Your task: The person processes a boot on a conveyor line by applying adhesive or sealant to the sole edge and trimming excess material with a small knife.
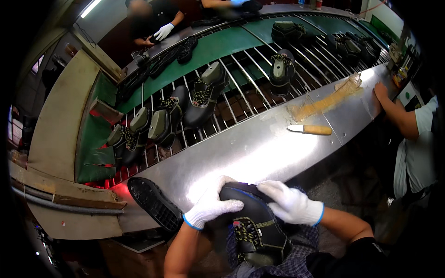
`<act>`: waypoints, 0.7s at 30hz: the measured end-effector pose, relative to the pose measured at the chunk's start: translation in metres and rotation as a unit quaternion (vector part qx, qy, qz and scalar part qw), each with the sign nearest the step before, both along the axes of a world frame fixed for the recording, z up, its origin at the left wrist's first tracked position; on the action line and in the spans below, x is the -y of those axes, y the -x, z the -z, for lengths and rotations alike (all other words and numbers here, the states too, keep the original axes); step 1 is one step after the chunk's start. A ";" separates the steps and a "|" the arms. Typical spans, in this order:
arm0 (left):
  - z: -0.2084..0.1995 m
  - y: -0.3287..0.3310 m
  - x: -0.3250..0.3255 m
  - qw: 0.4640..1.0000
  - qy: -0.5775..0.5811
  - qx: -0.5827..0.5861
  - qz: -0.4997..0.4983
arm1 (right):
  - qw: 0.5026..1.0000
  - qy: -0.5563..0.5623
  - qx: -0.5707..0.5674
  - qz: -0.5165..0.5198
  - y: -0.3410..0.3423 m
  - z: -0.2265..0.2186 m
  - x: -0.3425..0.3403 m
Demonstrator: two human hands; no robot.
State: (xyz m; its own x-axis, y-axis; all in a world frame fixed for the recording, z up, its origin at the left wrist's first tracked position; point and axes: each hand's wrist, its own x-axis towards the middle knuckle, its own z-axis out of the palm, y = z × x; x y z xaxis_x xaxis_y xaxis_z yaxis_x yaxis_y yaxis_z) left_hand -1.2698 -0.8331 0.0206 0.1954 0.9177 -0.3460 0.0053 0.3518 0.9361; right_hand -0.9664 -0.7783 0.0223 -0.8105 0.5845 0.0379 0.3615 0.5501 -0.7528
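Over my lap I hold a black work shoe (259,217) with yellow-and-black laces, its toe pointing away from me. My left hand (214,204), in a white knit glove with a blue cuff, grips the toe's left side, thumb across the upper. My right hand (291,204), gloved alike, is closed against the toe's right side with its fingertips at the front edge. The far side of the toe and what the fingertips pinch there are hidden. Left of my left hand lies a loose black shoe sole (155,204) on the metal table edge.
A knife (309,129) with a wooden handle lies on the metal worktop (222,160), near brown tape (327,99). Beyond, shoes on lasts (204,97) stand on a rod conveyor beside a green belt (222,51). Co-workers are across and at right (412,139).
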 end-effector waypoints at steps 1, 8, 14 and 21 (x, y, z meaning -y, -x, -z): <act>0.001 0.000 -0.001 1.000 -0.012 -0.002 0.002 | 0.997 -0.072 -0.038 -0.003 0.012 0.000 -0.005; -0.007 0.006 -0.001 1.000 0.007 -0.019 0.014 | 0.997 0.054 0.036 0.030 0.072 0.011 -0.043; 0.007 0.012 0.010 0.998 -0.053 -0.028 -0.011 | 0.991 0.073 0.105 0.033 0.071 -0.047 -0.028; -0.039 0.016 -0.005 0.955 -0.166 -0.223 0.101 | 0.949 0.311 0.028 0.030 0.004 -0.037 0.013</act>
